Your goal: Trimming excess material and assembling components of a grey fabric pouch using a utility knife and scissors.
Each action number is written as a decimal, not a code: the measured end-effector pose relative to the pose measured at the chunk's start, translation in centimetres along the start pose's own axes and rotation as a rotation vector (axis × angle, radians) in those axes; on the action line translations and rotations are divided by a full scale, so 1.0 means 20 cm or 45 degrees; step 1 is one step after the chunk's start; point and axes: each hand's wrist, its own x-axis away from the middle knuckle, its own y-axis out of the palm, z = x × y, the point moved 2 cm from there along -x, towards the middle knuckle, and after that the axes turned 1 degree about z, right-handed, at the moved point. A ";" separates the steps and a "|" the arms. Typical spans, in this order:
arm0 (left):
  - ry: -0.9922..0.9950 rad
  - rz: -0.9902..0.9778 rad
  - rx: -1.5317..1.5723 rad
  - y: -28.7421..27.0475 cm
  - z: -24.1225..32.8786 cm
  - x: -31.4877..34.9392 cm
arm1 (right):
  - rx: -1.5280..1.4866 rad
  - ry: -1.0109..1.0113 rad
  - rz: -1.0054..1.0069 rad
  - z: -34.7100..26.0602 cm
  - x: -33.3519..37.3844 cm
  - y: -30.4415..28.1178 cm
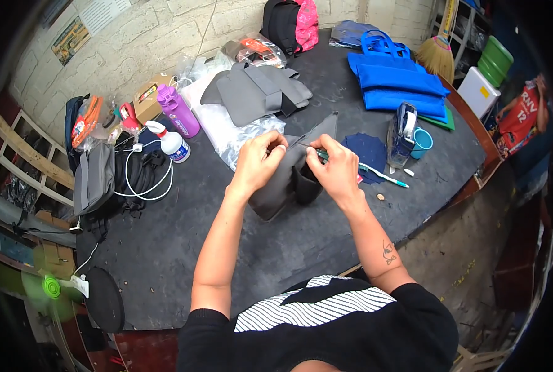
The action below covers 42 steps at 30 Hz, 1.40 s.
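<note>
A grey fabric piece (275, 192) with a black part lies on the dark table (183, 242) in front of me. My left hand (259, 160) pinches its upper edge with closed fingers. My right hand (337, 170) grips the same piece at its right side and also holds a thin green-handled tool (385, 176) that sticks out to the right. Both hands are close together over the fabric.
Grey fabric pieces (258, 90) are stacked at the back, blue bags (394, 77) at back right. A purple bottle (178, 111), white spray bottle (169, 142), tape dispenser (402, 131), teal cup (422, 142), cables and a grey bag (93, 180) lie around. Another person (521, 118) stands far right.
</note>
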 end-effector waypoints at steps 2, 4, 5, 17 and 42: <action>-0.022 0.006 -0.089 0.00 0.01 -0.01 | 0.016 -0.036 -0.013 -0.02 0.00 -0.01; -0.045 0.014 -0.179 0.01 0.01 -0.01 | 0.031 -0.073 -0.026 -0.05 0.00 0.00; -0.050 0.029 -0.165 0.01 0.01 -0.01 | 0.049 -0.107 -0.034 -0.06 0.01 0.01; -0.016 -0.036 -0.109 0.00 0.01 0.02 | 0.109 -0.219 -0.018 -0.08 0.02 0.03; 0.232 0.092 -0.567 0.10 0.13 -0.13 | -0.654 0.246 0.055 0.43 -0.16 0.12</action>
